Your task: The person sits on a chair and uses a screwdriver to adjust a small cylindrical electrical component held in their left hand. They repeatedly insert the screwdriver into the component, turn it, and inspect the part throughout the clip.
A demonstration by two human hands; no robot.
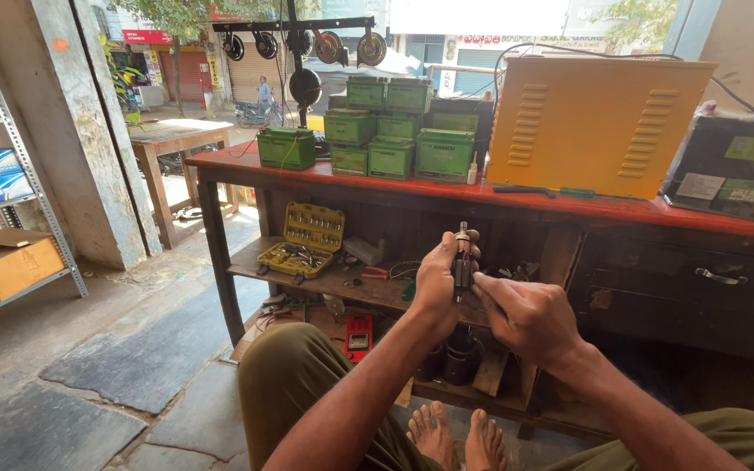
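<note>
My left hand (439, 281) grips a small dark cylindrical metal part (462, 258) and holds it upright, its narrow silver tip pointing up. My right hand (524, 316) is right beside it, with its fingertips touching the lower side of the part. Both hands are raised in front of a red workbench (569, 206), above my knees and bare feet.
An open yellow socket tool case (305, 242) sits on the bench's lower shelf. Green boxes (390, 129) and a yellow metal cabinet (593, 123) stand on top. A red meter (359, 336) lies low. A metal rack with cartons (3, 263) stands left.
</note>
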